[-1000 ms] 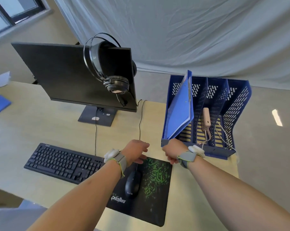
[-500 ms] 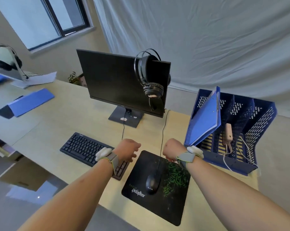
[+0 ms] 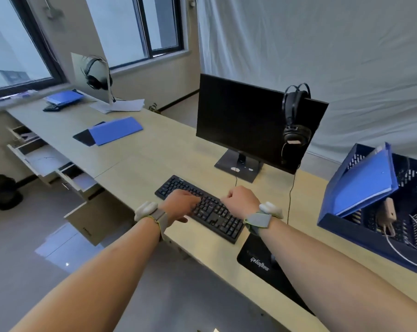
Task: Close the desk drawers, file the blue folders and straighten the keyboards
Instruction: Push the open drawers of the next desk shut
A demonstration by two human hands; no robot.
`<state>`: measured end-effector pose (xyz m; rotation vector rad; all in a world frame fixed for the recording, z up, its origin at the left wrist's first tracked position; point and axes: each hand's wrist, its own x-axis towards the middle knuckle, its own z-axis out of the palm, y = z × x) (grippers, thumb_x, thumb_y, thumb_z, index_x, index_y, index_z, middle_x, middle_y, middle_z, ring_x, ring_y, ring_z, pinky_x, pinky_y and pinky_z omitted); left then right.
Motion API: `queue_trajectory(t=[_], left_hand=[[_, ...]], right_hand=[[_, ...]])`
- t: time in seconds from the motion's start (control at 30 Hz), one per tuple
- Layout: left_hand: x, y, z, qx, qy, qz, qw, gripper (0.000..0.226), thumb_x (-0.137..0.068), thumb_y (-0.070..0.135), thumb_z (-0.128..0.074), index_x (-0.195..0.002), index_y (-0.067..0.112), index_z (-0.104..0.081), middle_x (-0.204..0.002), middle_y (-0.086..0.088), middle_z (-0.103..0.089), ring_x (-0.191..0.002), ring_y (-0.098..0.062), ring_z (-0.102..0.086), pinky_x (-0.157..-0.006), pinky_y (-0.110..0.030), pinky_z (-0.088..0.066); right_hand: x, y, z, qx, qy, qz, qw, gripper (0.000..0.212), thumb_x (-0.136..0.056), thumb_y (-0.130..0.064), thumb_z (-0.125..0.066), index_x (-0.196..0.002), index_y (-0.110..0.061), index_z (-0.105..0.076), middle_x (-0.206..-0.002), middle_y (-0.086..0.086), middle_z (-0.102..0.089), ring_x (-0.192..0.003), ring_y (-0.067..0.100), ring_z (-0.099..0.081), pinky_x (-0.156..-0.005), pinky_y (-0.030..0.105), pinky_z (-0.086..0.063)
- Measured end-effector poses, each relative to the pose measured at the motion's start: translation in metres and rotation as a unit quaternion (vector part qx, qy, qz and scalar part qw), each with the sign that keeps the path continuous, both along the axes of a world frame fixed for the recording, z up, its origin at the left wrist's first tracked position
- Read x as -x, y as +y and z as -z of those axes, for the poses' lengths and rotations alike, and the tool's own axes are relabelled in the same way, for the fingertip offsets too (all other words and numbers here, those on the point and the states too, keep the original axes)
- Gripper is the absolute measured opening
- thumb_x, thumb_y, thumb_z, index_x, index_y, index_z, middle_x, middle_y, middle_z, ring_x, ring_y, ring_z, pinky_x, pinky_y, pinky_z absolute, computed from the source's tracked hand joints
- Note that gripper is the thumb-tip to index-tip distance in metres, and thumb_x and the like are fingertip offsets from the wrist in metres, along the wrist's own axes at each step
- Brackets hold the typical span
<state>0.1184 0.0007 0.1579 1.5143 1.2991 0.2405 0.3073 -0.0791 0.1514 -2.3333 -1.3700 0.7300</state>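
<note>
Two bare arms reach out over a long wooden desk [image 3: 140, 159]. The left hand [image 3: 180, 204] lies on the black keyboard [image 3: 200, 208] with its fingers spread over the keys. The right hand [image 3: 241, 198] is curled in a loose fist just above the keys. Behind stands a black monitor [image 3: 241, 121] with headphones [image 3: 296, 116] hanging on its corner. To the right, a blue folder [image 3: 363, 183] leans in a blue file rack [image 3: 341, 228]. Another blue folder [image 3: 115, 130] lies flat further along the desk. Desk drawers [image 3: 44, 161] hang open on the left.
</note>
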Motion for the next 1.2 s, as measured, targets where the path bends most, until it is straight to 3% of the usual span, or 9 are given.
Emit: queue_trajectory(t=[0.17, 0.37, 0.53, 0.63, 0.73, 0.8, 0.9, 1.07, 1.2], left_hand=[[0.084, 0.017, -0.005, -0.008, -0.010, -0.026, 1.000, 0.024, -0.095, 0.032, -0.062, -0.110, 0.014, -0.066, -0.109, -0.006, -0.069, -0.095, -0.027, -0.072, -0.079, -0.043, -0.061], [0.154, 0.037, -0.007, -0.018, -0.014, -0.077, 0.997, 0.024, -0.094, 0.030, -0.064, -0.108, 0.011, -0.067, -0.109, -0.010, -0.070, -0.083, -0.025, -0.071, -0.064, -0.035, -0.057], [0.210, 0.064, -0.001, -0.033, -0.006, -0.136, 0.990, 0.023, -0.094, 0.025, -0.065, -0.104, 0.006, -0.070, -0.105, -0.024, -0.070, -0.077, -0.027, -0.068, -0.068, -0.039, -0.058], [0.234, 0.086, 0.006, -0.036, 0.013, -0.167, 0.985, 0.020, -0.095, 0.026, -0.065, -0.105, 0.010, -0.070, -0.106, -0.019, -0.071, -0.086, -0.031, -0.073, -0.071, -0.042, -0.060], [0.253, 0.119, 0.009, -0.040, 0.030, -0.190, 0.981, 0.020, -0.095, 0.027, -0.065, -0.107, 0.011, -0.068, -0.106, -0.016, -0.071, -0.093, -0.033, -0.072, -0.076, -0.047, -0.061], [0.262, 0.143, 0.010, -0.042, 0.040, -0.201, 0.978, 0.018, -0.096, 0.027, -0.064, -0.106, 0.013, -0.067, -0.106, -0.015, -0.070, -0.095, -0.032, -0.072, -0.076, -0.046, -0.061], [0.274, 0.181, 0.009, -0.040, 0.059, -0.219, 0.973, 0.017, -0.096, 0.029, -0.064, -0.106, 0.015, -0.066, -0.105, -0.014, -0.069, -0.095, -0.029, -0.071, -0.076, -0.045, -0.062], [0.292, 0.234, 0.009, -0.037, 0.070, -0.258, 0.963, 0.019, -0.095, 0.028, -0.064, -0.108, 0.014, -0.067, -0.107, -0.018, -0.069, -0.088, -0.028, -0.071, -0.072, -0.041, -0.062], [0.310, 0.263, 0.017, -0.022, 0.070, -0.265, 0.961, 0.015, -0.096, 0.025, -0.063, -0.103, 0.013, -0.066, -0.103, -0.018, -0.069, -0.081, -0.025, -0.066, -0.066, -0.037, -0.058]], right_hand=[[0.073, 0.031, -0.006, 0.009, -0.013, -0.039, 0.999, 0.030, -0.087, -0.033, -0.055, -0.065, -0.014, -0.050, -0.061, 0.005, -0.053, -0.055, 0.023, -0.048, -0.056, 0.031, -0.038], [0.125, 0.068, -0.008, 0.044, -0.038, -0.088, 0.994, 0.030, -0.090, -0.023, -0.052, -0.061, -0.013, -0.047, -0.056, 0.004, -0.047, -0.052, 0.023, -0.043, -0.054, 0.031, -0.036], [0.171, 0.117, -0.001, 0.054, -0.038, -0.150, 0.986, 0.031, -0.093, -0.008, -0.042, -0.063, -0.011, -0.038, -0.061, 0.006, -0.039, -0.055, 0.022, -0.034, -0.052, 0.032, -0.026], [0.195, 0.152, 0.008, 0.061, -0.033, -0.177, 0.982, 0.032, -0.094, -0.006, -0.040, -0.062, -0.009, -0.040, -0.061, 0.007, -0.041, -0.054, 0.023, -0.036, -0.051, 0.032, -0.026], [0.215, 0.198, 0.019, 0.071, -0.025, -0.205, 0.976, 0.024, -0.093, -0.009, -0.043, -0.073, -0.006, -0.056, -0.073, 0.012, -0.058, -0.065, 0.028, -0.050, -0.052, 0.030, -0.032], [0.225, 0.233, 0.027, 0.067, -0.012, -0.212, 0.975, 0.022, -0.091, -0.011, -0.045, -0.070, -0.009, -0.053, -0.069, 0.010, -0.056, -0.062, 0.028, -0.048, -0.052, 0.030, -0.032], [0.236, 0.280, 0.031, 0.080, -0.014, -0.232, 0.969, 0.027, -0.090, -0.010, -0.045, -0.063, -0.012, -0.043, -0.063, 0.007, -0.043, -0.059, 0.026, -0.041, -0.048, 0.029, -0.026], [0.252, 0.351, 0.032, 0.093, -0.017, -0.259, 0.961, 0.015, -0.089, -0.014, -0.048, -0.077, -0.009, -0.056, -0.081, 0.014, -0.057, -0.076, 0.030, -0.052, -0.058, 0.030, -0.037], [0.272, 0.391, 0.039, 0.098, -0.015, -0.271, 0.957, 0.019, -0.087, -0.012, -0.048, -0.070, -0.009, -0.052, -0.070, 0.011, -0.052, -0.070, 0.029, -0.050, -0.049, 0.030, -0.032]])
